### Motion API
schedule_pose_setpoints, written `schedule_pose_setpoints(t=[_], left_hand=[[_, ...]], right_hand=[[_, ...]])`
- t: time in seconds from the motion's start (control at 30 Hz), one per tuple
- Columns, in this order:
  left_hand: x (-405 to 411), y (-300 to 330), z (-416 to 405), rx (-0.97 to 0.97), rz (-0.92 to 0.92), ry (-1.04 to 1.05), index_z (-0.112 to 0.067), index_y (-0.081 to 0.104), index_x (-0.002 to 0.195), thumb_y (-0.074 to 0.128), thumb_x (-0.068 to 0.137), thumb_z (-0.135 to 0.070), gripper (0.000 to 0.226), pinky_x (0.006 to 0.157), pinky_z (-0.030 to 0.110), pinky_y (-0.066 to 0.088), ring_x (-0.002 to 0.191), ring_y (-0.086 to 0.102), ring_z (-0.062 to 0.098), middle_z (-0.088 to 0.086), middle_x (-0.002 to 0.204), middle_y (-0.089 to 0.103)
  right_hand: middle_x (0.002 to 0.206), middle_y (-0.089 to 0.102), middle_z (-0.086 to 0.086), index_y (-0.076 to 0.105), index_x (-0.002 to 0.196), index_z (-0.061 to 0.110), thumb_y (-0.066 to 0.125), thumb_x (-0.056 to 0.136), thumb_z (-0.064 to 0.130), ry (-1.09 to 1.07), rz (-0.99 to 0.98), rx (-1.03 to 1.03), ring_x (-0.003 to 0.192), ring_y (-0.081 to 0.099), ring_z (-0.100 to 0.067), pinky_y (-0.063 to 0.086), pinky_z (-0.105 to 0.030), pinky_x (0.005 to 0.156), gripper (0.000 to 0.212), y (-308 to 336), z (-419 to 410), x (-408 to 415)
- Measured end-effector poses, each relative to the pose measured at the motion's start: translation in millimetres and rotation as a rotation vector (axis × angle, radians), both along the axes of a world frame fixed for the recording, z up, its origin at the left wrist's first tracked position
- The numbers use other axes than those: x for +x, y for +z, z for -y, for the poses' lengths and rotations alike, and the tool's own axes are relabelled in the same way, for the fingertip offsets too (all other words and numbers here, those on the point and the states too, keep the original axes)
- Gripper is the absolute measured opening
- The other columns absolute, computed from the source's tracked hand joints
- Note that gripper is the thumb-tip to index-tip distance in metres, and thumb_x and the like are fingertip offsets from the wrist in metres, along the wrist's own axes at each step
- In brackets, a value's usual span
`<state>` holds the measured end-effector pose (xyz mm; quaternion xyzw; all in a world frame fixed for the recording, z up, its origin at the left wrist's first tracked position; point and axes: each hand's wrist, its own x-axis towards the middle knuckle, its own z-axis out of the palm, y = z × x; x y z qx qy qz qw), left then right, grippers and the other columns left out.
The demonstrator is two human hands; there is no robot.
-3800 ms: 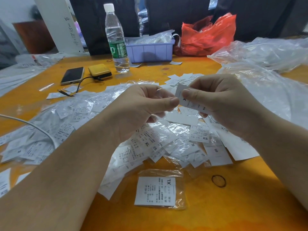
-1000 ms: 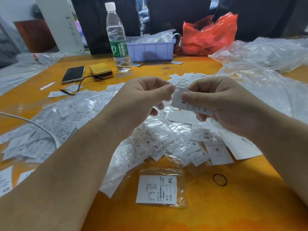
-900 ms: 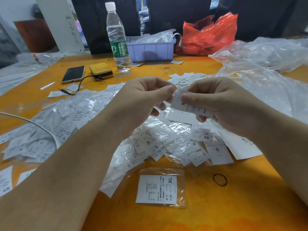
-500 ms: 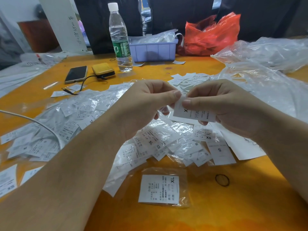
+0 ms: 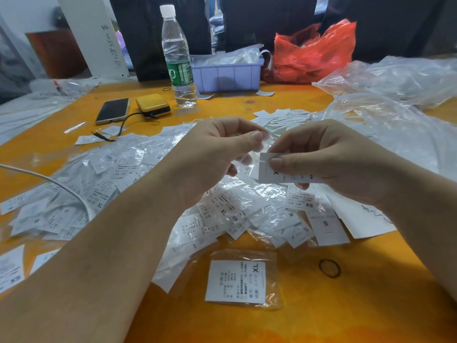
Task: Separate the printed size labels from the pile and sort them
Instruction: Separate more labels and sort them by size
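The orange tabletop [image 5: 321,315] carries everything. Across its middle lies the big pile of white printed size labels in clear sleeves [image 5: 138,184], spreading from the left edge to under my hands. Far right are crumpled clear plastic bags [image 5: 395,85]; at the back a red plastic bag [image 5: 314,53], a lilac plastic tray [image 5: 227,76] & a clear water bottle w/ green wrap [image 5: 179,58]. Nearer, one XL label in its clear sleeve [image 5: 238,280] lies alone in front of the pile, apart from the rest, prob. the start of a sorted group. Beside it, to the right, is a small black rubber band [image 5: 329,268].

What's changed: half a sec ago both hands met on the same piece; now they've drawn apart. My right hand [image 5: 329,157] pinches a bare white label marked X [image 5: 284,173] btwn thumb & curled fingers, held in the air above the pile's right part. My left hand [image 5: 215,157] pinches the thin clear sleeve [image 5: 259,149], thumb against forefinger, just left of the label. They're close, maybe touching at a corner; can't tell.

So I judge the label is about out of its sleeve. Next: drop the sleeve, read the size, and lay the label w/ its like. Most of the pile isn't sorted yet.
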<state>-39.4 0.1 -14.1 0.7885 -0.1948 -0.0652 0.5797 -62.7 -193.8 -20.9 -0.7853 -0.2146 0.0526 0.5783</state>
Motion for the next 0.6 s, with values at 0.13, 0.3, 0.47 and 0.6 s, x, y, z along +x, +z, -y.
schedule_pose_setpoints(t=[0.13,0.3,0.47,0.6], left_hand=[[0.5,-0.6,-0.8,0.005,0.005,-0.018,-0.021,0.072,0.093,0.065,0.091,-0.020,0.008,0.058,0.023,0.048,0.064,0.059,0.005,-0.011,0.071,0.067],[0.8,0.3,-1.8,-0.013,-0.005,-0.030,-0.019,0.072,0.096,0.067,0.089,-0.016,0.009,0.056,0.020,0.049,0.064,0.061,0.005,-0.011,0.070,0.068],[0.5,1.1,-1.8,-0.047,-0.016,-0.042,-0.018,0.071,0.095,0.068,0.088,-0.013,0.009,0.059,0.024,0.050,0.065,0.062,0.009,-0.007,0.072,0.070],[-0.1,1.1,-1.4,-0.066,-0.001,-0.044,-0.017,0.070,0.096,0.070,0.086,-0.012,0.011,0.057,0.021,0.050,0.063,0.061,0.008,-0.008,0.071,0.070]], right_hand=[[0.074,0.063,-0.013,0.072,0.088,-0.001,0.070,0.073,0.019,0.002,-0.002,0.020,0.065,0.052,-0.019,0.040,-0.023,0.050,0.025,1.6,-0.2,-0.7],[0.072,0.063,-0.009,0.072,0.085,-0.001,0.069,0.070,0.020,-0.037,-0.051,0.088,0.060,0.053,-0.014,0.041,-0.023,0.049,0.027,3.8,0.7,-1.1],[0.067,0.061,-0.009,0.069,0.083,-0.004,0.068,0.067,0.017,-0.078,-0.130,0.143,0.052,0.048,-0.014,0.040,-0.023,0.047,0.027,5.7,-0.6,-1.6],[0.070,0.057,-0.015,0.068,0.083,-0.002,0.069,0.065,0.016,-0.053,-0.209,0.197,0.051,0.045,-0.016,0.040,-0.024,0.047,0.026,6.1,-1.3,-1.9]])
